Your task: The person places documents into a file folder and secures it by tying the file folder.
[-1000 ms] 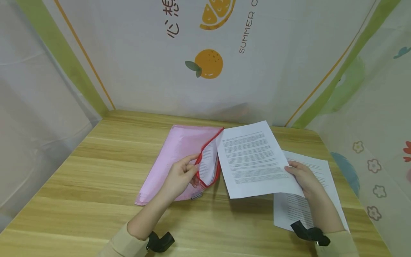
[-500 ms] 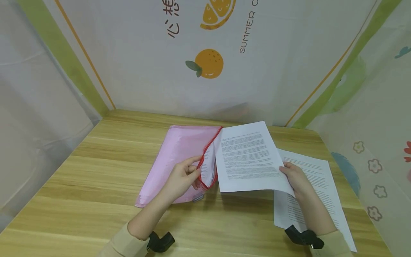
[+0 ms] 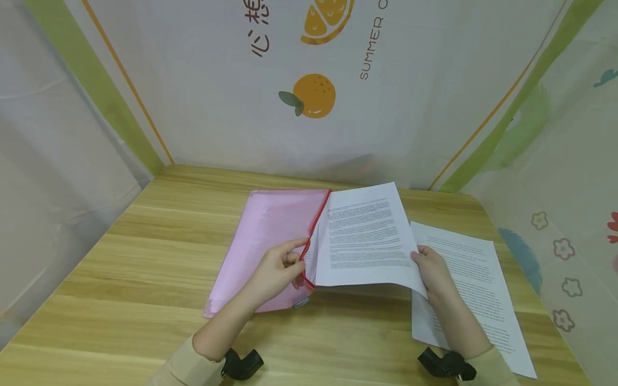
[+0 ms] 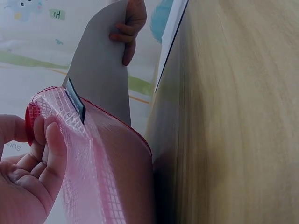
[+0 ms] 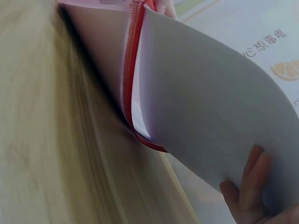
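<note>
Two hands are at work over the tabletop (image 3: pixel 145 241). The left hand (image 3: pixel 276 269) pinches the red edging (image 3: pixel 320 213) of one pink mesh pouch (image 3: pixel 270 228) at its mouth. The right hand (image 3: pixel 435 272), thumb on top and fingers beneath, pinches one printed sheet (image 3: pixel 369 233), whose left edge meets that mouth. A second printed sheet (image 3: pixel 475 284) lies flat, partly under the right forearm. Behind, one whole orange (image 3: pixel 316 95) and one slice (image 3: pixel 328 19) decorate the white backdrop (image 3: pixel 415 107).
</note>
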Tool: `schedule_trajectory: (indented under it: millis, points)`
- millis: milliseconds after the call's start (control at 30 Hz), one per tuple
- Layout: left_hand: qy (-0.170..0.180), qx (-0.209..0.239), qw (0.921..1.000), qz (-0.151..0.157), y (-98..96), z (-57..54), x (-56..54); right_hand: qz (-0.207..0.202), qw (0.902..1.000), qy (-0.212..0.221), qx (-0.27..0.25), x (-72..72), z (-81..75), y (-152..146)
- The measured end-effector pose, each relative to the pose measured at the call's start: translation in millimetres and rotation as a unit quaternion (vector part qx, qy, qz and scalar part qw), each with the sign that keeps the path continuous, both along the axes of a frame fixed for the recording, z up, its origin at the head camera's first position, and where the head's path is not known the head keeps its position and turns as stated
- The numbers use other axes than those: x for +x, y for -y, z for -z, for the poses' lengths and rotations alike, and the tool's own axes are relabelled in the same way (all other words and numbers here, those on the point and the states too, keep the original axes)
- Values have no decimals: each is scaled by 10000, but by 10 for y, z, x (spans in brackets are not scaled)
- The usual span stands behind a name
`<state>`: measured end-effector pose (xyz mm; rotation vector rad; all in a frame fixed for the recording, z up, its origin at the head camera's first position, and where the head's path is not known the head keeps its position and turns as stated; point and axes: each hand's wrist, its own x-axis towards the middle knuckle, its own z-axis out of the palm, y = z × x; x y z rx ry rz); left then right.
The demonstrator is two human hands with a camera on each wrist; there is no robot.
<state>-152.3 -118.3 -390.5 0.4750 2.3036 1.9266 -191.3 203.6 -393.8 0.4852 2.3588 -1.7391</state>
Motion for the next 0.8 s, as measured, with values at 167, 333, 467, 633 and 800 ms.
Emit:
schedule_trajectory:
  millis: [167,333,467,633,800]
  points:
    - [5,-28,10000,0,-5,-1,3,136,9999,-68,2,16,10,61]
    - [62,-83,9999,-12,-8,-5,4,161,9998,-129,76,43,6,124]
    - [73,-148,9999,41,-16,-6,12,-22,9993,-317,175,77,-8,170]
    - [84,-231,9995,175,-26,3,20,-401,9974,-557,212,115,-26,213]
    - [90,-357,9988,330,-37,14,19,-378,9969,-593,358,123,-54,225]
